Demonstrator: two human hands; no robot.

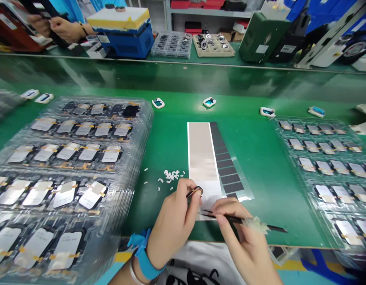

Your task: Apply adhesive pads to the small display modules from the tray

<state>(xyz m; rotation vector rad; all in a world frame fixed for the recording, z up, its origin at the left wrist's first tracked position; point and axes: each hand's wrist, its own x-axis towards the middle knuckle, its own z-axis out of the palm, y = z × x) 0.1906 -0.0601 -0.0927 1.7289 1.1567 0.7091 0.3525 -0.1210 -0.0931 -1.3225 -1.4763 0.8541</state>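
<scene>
Between its thumb and fingers, my left hand (177, 213) pinches a small dark-edged electronic part (196, 191), mostly hidden by the fingers. A blue strap (145, 253) circles that wrist. My right hand (240, 233) is closed around black tweezers (234, 219), which have translucent wrapping on the shaft. Their tips point left, close beneath the part; I cannot tell whether they touch it. Under both hands lies a white-edged sheet (202, 158) with a beige face. Beside it is a clear film bearing dark rectangular stickers (228, 164). Small white scraps (171, 175) lie left of the sheet.
Stacked clear trays (67, 158) of screen-like parts fill the left side; another tray (328, 166) stands right. White-rimmed small cases (209, 102) line the back of the green table. Beyond, a shelf holds a blue box (123, 41), and another person's hands (62, 29) are at upper left.
</scene>
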